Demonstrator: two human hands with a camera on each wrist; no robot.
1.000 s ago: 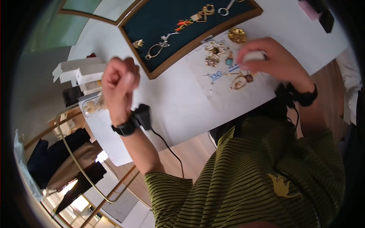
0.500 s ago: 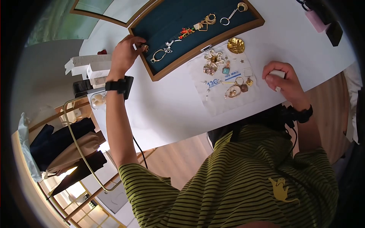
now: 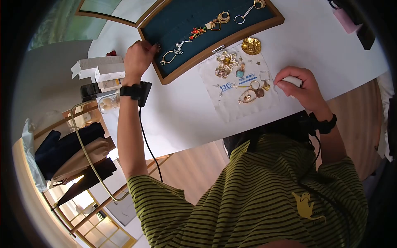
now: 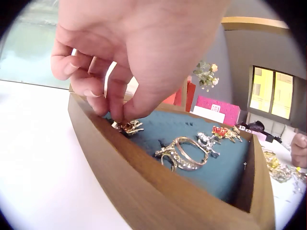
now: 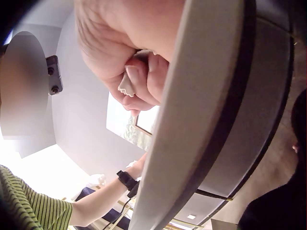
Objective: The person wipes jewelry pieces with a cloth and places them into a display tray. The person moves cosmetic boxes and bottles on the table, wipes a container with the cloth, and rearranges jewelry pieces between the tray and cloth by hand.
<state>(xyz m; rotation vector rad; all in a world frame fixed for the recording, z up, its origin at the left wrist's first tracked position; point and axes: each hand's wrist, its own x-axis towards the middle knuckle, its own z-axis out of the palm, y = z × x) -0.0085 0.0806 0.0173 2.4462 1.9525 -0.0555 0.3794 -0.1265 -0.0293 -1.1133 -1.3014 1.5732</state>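
In the left wrist view, my left hand (image 4: 139, 52) reaches over the wooden rim, thumb and fingertips pinching a small spiky gold ornament (image 4: 130, 127) on the dark teal lining. This is the left end of the jewellery box (image 3: 182, 76). Beside it lie a gold bangle (image 4: 189, 151), a silver piece (image 4: 207, 141) and a red-beaded piece (image 4: 220, 132). My right hand (image 3: 301, 86) rests over the table to the right of a white cloth (image 3: 231, 111). Its curled fingers hold a small white folded piece with a zigzag edge (image 5: 125, 86).
On the cloth lie a flower brooch (image 3: 227, 61), a turquoise-stone piece (image 3: 240, 73) and several earrings. A round gold piece (image 3: 251, 46) sits at its upper edge. The box's glass lid (image 3: 120, 10) stands open behind. White cartons (image 3: 108, 73) occupy the table's left end, near a clothes rack (image 3: 78, 136).
My left hand has moved up to the box's left end and taken the gold ornament between its fingertips. My right hand has drawn back from over the cloth, still holding the white piece.
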